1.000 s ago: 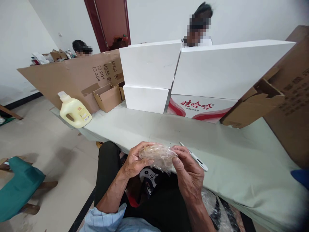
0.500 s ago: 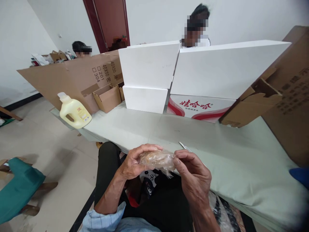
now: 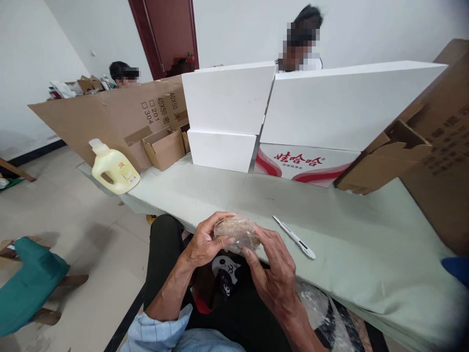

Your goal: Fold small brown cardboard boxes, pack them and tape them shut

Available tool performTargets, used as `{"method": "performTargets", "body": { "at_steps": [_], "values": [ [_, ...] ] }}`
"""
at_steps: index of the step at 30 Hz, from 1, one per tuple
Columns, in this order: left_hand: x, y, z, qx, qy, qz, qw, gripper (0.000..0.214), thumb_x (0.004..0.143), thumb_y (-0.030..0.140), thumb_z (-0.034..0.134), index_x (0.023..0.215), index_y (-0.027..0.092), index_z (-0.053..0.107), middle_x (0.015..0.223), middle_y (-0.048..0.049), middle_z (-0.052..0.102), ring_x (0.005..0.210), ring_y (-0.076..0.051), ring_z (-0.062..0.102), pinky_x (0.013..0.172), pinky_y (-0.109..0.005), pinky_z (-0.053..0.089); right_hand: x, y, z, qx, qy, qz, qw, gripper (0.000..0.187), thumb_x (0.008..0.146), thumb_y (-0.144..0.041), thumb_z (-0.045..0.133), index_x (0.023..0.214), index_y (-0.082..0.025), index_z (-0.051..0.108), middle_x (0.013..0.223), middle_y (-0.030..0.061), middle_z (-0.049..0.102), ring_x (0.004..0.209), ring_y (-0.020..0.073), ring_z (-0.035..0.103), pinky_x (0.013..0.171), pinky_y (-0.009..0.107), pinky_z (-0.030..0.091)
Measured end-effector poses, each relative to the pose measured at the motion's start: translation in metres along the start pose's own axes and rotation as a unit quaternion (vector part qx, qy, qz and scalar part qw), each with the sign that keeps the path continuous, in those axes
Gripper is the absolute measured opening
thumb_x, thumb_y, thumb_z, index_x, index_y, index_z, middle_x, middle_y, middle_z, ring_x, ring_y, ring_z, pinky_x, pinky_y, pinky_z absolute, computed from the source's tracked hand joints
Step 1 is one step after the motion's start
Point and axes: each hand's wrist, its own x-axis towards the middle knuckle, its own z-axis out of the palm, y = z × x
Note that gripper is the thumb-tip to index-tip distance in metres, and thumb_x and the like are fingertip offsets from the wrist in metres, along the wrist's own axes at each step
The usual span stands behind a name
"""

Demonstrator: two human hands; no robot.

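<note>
A: How's the light?
B: Fairly bright and soft, seemingly from above: the tops of the white boxes (image 3: 311, 110) look paler than their fronts.
A: Shadows?
B: Soft-edged ones on the floor (image 3: 124, 210), lower left.
A: Glare?
B: Small glints on the crumpled clear plastic (image 3: 238, 233), lower centre.
A: Sharpness?
B: Good mid-frame. Lettering on the cardboard panel (image 3: 436, 205), far right, smears; edges stretch, and the right corners darken.

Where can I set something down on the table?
The pale green tablecloth is mostly bare between the stacked white boxes and slim white cutter, and right of that cutter. Crowded: the back, lined with boxes, and the front edge, where the left hand and right hand hold crinkled clear plastic.
</note>
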Motion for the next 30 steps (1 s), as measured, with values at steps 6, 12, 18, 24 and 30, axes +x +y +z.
{"method": "performTargets", "body": {
  "at_steps": [6, 12, 18, 24, 30],
  "values": [
    [0.000, 0.003, 0.004, 0.045, 0.006, -0.023, 0.999, 0.057, 0.091, 0.047, 0.085, 0.138, 0.020, 0.068, 0.129, -0.0094, 0.076, 0.115, -0.026, 0.073, 0.099, -0.031, 0.058, 0.003, 0.012, 0.008, 0.037, 0.012, 0.041, 0.998, 0.025, 0.103, -0.011, 0.068, 0.121, -0.026, 0.072, 0.102, 0.0037, 0.077, 0.091, 0.0206, 0.072, 0.083, 0.035, 0.060],
    [0.001, 0.004, 0.009, 0.007, 0.034, -0.010, 0.999, 0.062, 0.087, 0.053, 0.088, 0.135, 0.018, 0.069, 0.125, -0.0101, 0.077, 0.112, -0.027, 0.073, 0.098, -0.033, 0.058, 0.003, 0.010, 0.008, 0.055, 0.058, 0.093, 0.993, 0.019, 0.103, -0.019, 0.070, 0.118, -0.027, 0.076, 0.103, 0.0034, 0.073, 0.094, 0.0205, 0.068, 0.084, 0.035, 0.057],
    [0.002, 0.001, 0.014, -0.002, 0.016, -0.001, 1.000, 0.061, 0.085, 0.055, 0.090, 0.130, 0.019, 0.072, 0.116, -0.0094, 0.079, 0.100, -0.024, 0.073, 0.090, -0.032, 0.058, -0.007, 0.010, 0.025, 0.186, 0.144, 0.245, 0.941, 0.019, 0.099, -0.039, 0.076, 0.113, -0.026, 0.074, 0.109, 0.0053, 0.072, 0.103, 0.0226, 0.069, 0.087, 0.034, 0.056],
    [0.001, 0.000, 0.012, -0.003, -0.025, 0.013, 1.000, 0.052, 0.091, 0.045, 0.087, 0.134, 0.022, 0.069, 0.149, -0.0136, 0.069, 0.134, -0.031, 0.068, 0.109, -0.039, 0.056, -0.008, 0.018, 0.026, 0.256, 0.068, 0.331, 0.906, 0.050, 0.091, -0.061, 0.079, 0.125, -0.023, 0.074, 0.122, 0.0099, 0.071, 0.096, 0.0229, 0.068, 0.079, 0.033, 0.057],
    [0.003, 0.009, -0.002, 0.204, -0.062, 0.124, 0.969, 0.074, 0.095, 0.024, 0.081, 0.161, 0.033, 0.050, 0.168, -0.0111, 0.052, 0.154, -0.031, 0.052, 0.129, -0.049, 0.044, -0.006, 0.029, 0.028, 0.310, 0.024, 0.380, 0.871, 0.039, 0.082, -0.057, 0.087, 0.090, -0.021, 0.073, 0.077, -0.0004, 0.062, 0.066, 0.0147, 0.052, 0.059, 0.026, 0.045]
  ]
}}
